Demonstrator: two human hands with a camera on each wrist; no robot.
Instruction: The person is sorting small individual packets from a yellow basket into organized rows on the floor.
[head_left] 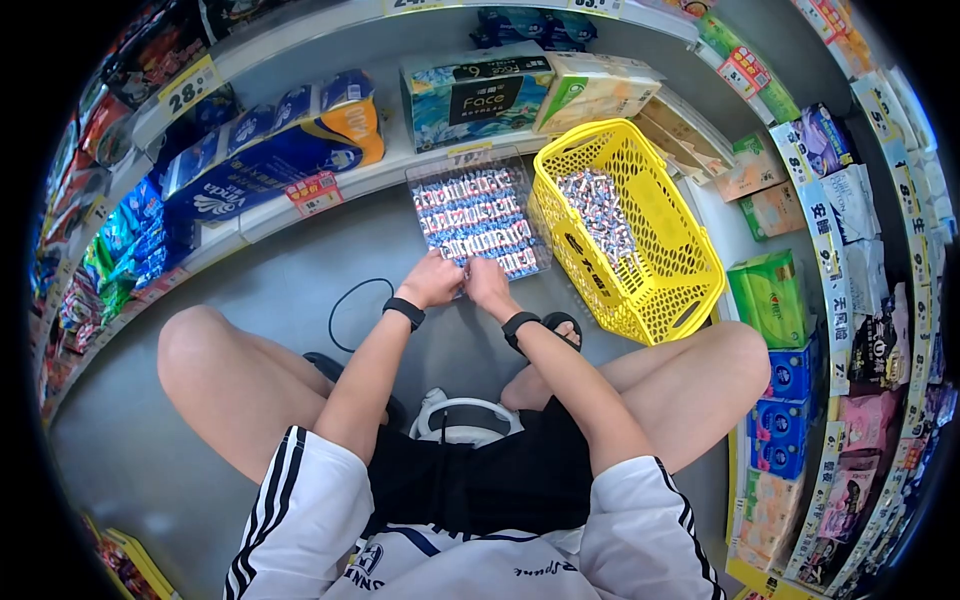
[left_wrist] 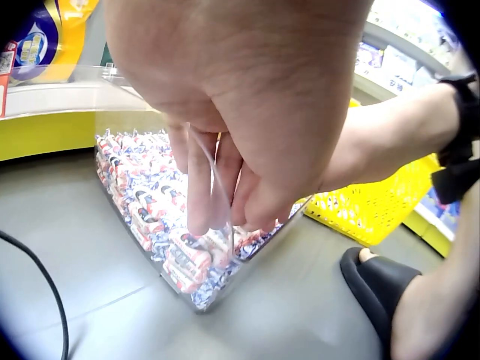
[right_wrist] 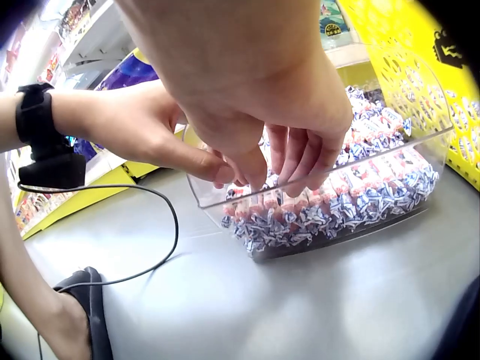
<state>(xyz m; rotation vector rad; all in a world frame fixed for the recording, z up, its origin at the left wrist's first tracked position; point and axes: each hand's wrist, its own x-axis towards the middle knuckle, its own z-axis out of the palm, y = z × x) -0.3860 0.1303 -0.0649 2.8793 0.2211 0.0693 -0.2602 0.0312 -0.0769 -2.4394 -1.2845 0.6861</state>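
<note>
A clear plastic box (head_left: 543, 258) on the floor holds rows of small wrapped candies (head_left: 470, 205) in white, blue and red wrappers. My left hand (head_left: 433, 280) reaches over the box's near edge, fingers pointing down among the front candies (left_wrist: 187, 262). Right beside it, my right hand (head_left: 487, 284) dips in over the same edge with bent fingers, the tips at the front row (right_wrist: 330, 196). Both hands nearly meet, and the left thumb comes close to the right fingers in the right wrist view. I cannot tell whether either hand pinches a candy.
Right of the box stands a yellow basket (head_left: 690, 262) with many loose wrapped candies (head_left: 597, 210) inside. Shelves with tissue packs (head_left: 480, 95) curve around behind and to the right. A black cable (head_left: 340, 305) lies on the floor, and a sandalled foot (head_left: 565, 330) is near the basket.
</note>
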